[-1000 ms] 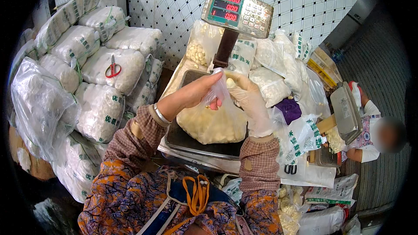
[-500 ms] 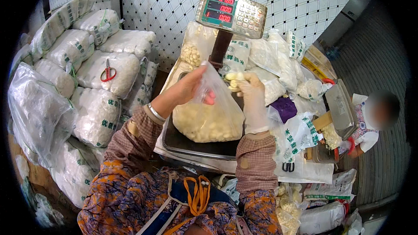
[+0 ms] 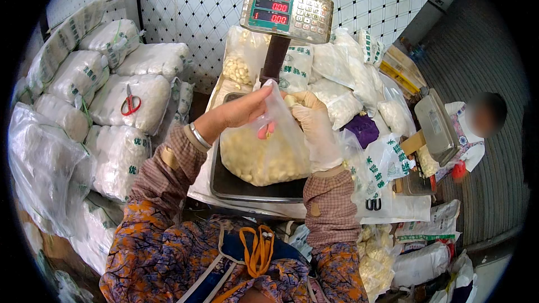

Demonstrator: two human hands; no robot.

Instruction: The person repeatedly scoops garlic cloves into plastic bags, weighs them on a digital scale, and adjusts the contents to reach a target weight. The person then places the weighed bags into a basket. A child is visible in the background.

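A clear plastic bag (image 3: 266,163), well filled with pale peeled garlic cloves, rests on the black pan (image 3: 224,189) of a digital scale. My left hand (image 3: 244,111) is closed on the bag's upper edge and pulls it up, its fingertips showing pink through the film. At the mouth of the bag is my right hand (image 3: 314,126) in a thin whitish glove, its fingers bent around a garlic clove (image 3: 290,100). Whether more cloves sit inside that hand is hidden. The scale's display head (image 3: 286,11), with red lit digits and a keypad, stands on a post behind the bag.
Filled white sacks (image 3: 120,160) are stacked at the left, with red-handled scissors (image 3: 131,104) on one. More bags (image 3: 337,101) and a purple cloth (image 3: 364,130) lie right of the scale. Another person (image 3: 469,134) works by a second scale (image 3: 437,126) at the far right.
My right hand has moved left to the bag's mouth, and fewer cloves show in its fingers. The top reading on the display has risen slightly. My left hand still grips the bag.
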